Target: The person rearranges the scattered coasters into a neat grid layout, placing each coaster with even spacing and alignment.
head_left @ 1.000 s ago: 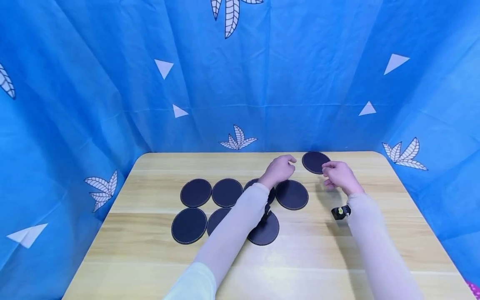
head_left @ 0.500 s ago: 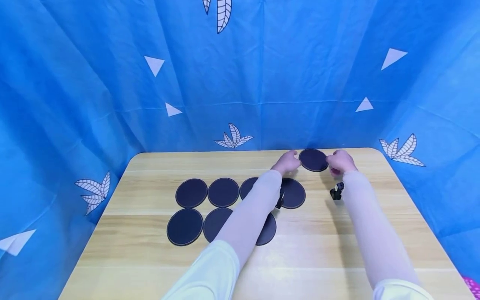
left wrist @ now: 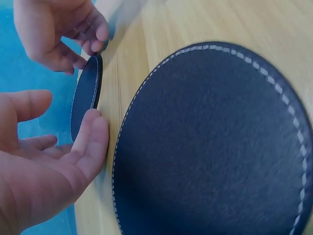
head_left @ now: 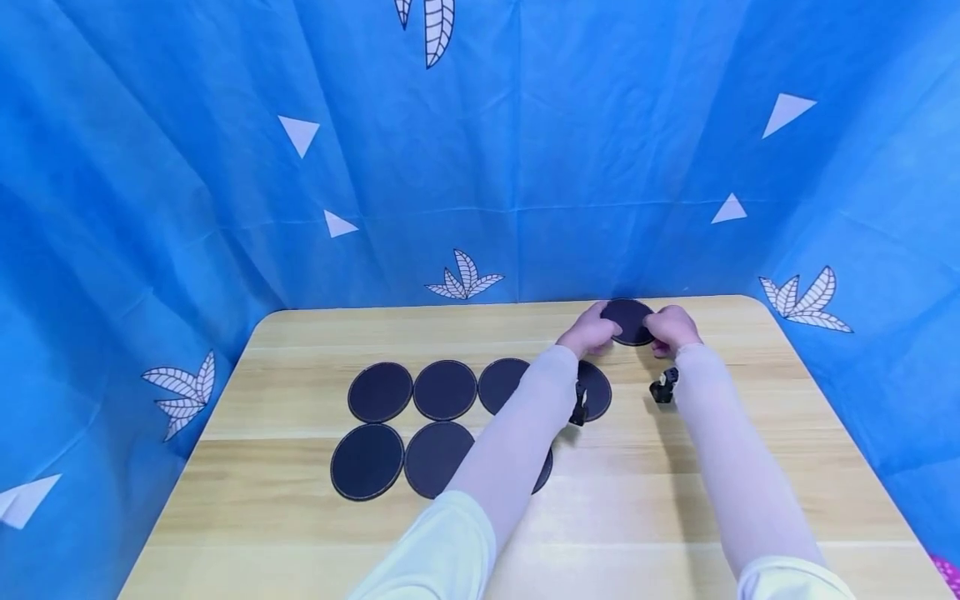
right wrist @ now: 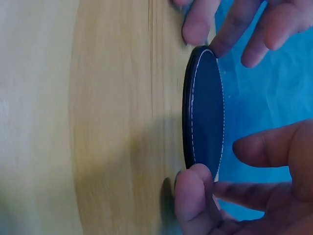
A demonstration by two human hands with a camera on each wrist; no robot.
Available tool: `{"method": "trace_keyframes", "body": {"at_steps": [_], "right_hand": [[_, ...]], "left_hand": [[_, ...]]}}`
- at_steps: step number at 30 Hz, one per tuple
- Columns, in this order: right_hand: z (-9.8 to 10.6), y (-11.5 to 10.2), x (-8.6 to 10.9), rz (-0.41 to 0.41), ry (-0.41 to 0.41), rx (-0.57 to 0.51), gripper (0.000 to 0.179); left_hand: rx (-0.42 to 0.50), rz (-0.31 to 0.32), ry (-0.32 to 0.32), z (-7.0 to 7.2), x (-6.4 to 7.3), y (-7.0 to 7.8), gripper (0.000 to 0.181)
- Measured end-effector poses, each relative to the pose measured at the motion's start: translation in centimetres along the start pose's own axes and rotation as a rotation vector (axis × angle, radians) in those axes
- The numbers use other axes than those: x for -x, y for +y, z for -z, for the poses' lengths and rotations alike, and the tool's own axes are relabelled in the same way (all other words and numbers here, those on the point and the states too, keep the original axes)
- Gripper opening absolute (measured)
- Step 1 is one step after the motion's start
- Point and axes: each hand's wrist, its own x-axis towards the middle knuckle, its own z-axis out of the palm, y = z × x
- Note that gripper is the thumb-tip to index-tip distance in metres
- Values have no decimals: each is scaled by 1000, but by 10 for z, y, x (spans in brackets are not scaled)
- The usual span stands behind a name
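A round black coaster [head_left: 628,321] with pale edge stitching lies near the table's back edge, right of the middle. In the right wrist view its side [right wrist: 188,112] looks layered, so it may be more than one. My left hand [head_left: 592,331] is at its left edge; in the left wrist view the fingers [left wrist: 93,142] touch the rim and the thumb stands away. From the opposite side my right hand [head_left: 672,327] touches the right rim. Its fingertips [right wrist: 190,191] meet the edge in the right wrist view, with the thumb lifted off.
Several more black coasters [head_left: 380,392] lie in two rows across the middle of the wooden table [head_left: 300,533]. My left forearm crosses over some, partly hiding a front-row coaster [head_left: 543,473]. A blue patterned curtain [head_left: 600,150] hangs behind the back edge.
Both hands have moved in towards the far coaster from either side and now touch its rim. The coaster itself shows little movement. The head view has shifted slightly.
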Motion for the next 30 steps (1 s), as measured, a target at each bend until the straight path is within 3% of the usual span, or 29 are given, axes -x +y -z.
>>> {"method": "trace_keyframes", "body": {"at_steps": [3,8,13,17,20,24,27,30], "right_hand": [[-1,-1,2,11,6,-48,43],[-4,0,3,34,1,-154,55],[-6,2,6,81,-20,-274,52],[-5,0,11,134,-62,-341,54],[-5,-5,17,163,-105,-394,56],[-9,-14,30,198,-188,-458,61],[-13,-19,40,230,-252,-480,67],[-15,-21,50,257,-323,-534,73]], "left_hand": [[79,5,39,1,4,1,70],[92,10,127,3,13,7,70],[156,0,122,6,19,6,73],[240,-35,146,11,14,-2,73],[328,-81,238,11,14,-4,66],[329,-131,381,13,18,0,56],[329,-158,352,22,21,-1,56],[374,-191,231,37,27,-3,58]]}}
